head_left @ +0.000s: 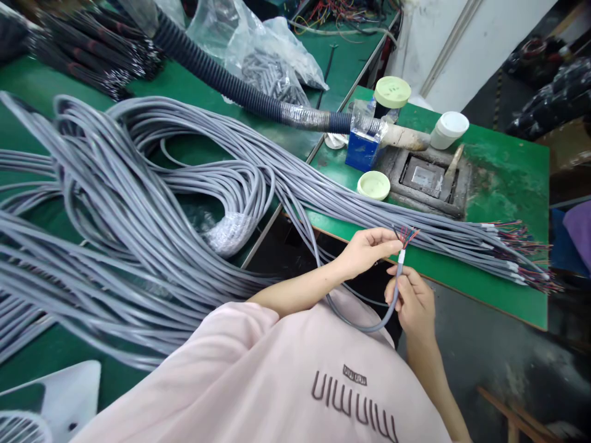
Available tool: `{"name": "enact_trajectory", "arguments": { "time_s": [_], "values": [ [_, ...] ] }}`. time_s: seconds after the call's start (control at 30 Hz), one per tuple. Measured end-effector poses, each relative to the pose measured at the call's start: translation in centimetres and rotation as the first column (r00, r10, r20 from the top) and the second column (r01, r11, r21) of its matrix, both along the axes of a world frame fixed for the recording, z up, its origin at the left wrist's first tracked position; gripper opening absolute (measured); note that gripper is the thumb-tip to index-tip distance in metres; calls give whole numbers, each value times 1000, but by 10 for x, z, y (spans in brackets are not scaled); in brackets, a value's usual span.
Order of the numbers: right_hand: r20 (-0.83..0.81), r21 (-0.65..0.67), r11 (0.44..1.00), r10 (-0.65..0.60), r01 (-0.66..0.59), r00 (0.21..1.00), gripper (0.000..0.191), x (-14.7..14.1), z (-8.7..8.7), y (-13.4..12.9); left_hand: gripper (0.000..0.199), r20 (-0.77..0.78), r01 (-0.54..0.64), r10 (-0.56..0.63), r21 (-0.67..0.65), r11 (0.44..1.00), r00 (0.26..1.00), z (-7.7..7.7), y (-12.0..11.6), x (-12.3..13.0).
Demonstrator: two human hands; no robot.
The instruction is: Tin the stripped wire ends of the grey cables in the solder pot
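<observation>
My right hand (413, 298) is closed around a grey cable (396, 294) just below its white-wrapped end. My left hand (373, 249) pinches at the thin red, blue and dark wires (407, 236) that fan out of that end. The cable curves down in front of my shirt and back up to the left. Behind my hands, a long bundle of grey cables (332, 191) runs across the green table, its ends showing loose coloured wires (521, 246) at the right.
Large grey cable coils (124, 203) cover the left table. A dark corrugated hose (221, 80) reaches a blue box (362, 149). Near it are a square metal pot (427, 177), a white tub (449, 130) and a pale lid (373, 185). A gap separates the tables.
</observation>
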State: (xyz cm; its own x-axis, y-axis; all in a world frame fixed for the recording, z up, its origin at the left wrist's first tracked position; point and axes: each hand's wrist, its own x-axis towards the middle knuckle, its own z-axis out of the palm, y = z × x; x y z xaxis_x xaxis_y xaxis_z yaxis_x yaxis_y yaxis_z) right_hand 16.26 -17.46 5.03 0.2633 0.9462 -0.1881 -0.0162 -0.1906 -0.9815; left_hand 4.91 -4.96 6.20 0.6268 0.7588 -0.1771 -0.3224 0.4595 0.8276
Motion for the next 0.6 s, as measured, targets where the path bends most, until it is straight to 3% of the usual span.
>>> {"name": "enact_trajectory", "arguments": {
  "time_s": [0.1,0.2,0.27,0.37,0.47,0.6],
  "values": [
    [19,-7,999,32,-32,999,24,0,0,-1,36,21,-60,61,-49,997,998,-2,5,0],
    [83,49,997,63,-67,995,24,0,4,2,35,59,-45,52,-111,993,997,-3,4,1],
    [122,117,991,47,-61,991,39,-1,8,7,35,80,-15,25,-124,992,997,-3,0,2],
    [202,159,985,-105,73,974,60,-5,13,17,36,105,55,-40,-143,988,994,-4,-8,6],
    [351,223,946,-302,235,886,47,-10,15,26,35,152,123,-91,-219,968,984,-6,-15,10],
    [500,389,886,-434,254,749,27,-10,10,33,30,191,81,-31,-263,961,981,-6,-20,14]
  ]
}}
